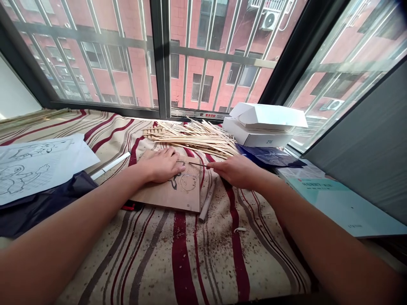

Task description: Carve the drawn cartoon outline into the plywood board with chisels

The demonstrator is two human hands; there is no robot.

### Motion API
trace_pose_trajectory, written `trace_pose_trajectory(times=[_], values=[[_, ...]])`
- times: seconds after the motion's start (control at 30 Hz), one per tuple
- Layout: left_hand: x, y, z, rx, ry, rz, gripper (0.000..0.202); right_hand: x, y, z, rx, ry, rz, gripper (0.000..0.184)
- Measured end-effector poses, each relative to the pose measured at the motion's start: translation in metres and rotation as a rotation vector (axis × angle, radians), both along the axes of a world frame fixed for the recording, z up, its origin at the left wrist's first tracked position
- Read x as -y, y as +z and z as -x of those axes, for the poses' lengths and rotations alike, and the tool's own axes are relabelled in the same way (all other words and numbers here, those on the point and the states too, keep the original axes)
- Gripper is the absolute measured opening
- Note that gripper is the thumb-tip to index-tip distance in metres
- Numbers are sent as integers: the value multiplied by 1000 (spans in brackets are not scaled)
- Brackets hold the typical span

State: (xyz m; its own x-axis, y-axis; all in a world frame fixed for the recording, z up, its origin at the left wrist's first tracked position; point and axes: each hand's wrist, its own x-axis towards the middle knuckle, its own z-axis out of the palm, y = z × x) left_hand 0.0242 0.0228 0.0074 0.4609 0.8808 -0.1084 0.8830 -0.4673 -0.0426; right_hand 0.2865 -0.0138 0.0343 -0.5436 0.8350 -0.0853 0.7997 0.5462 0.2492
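Two hands: left hand (160,165) lies open on a wooden board (152,197), right hand (235,171) pinches a thin stick (193,163) — one slip could prick the left hand.

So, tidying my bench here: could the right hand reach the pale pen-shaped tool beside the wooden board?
Probably yes: the right hand sits just above the tool, with only striped cloth between them, though its fingers are pinching a thin stick.

This looks like a home craft corner in a flat: a striped cloth (181,254) covers a wide window ledge, with bamboo sticks (197,140) on it. Barred windows (203,63) face a red-brick apartment block (140,80) with air-conditioner units (269,20).
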Motion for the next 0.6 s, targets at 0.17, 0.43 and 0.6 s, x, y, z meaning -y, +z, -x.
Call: trace_pose_trajectory(times=[0.17,0.43,0.6], values=[[2,2,-1,-7,16,19,68,-3,-2,0,-1,33,-13,53],[3,5,-3,-18,19,8,68,0,1,1,-12,9,-21,51],[4,5,-3,-12,23,26,70,0,3,-4,-36,-32,25,50]])
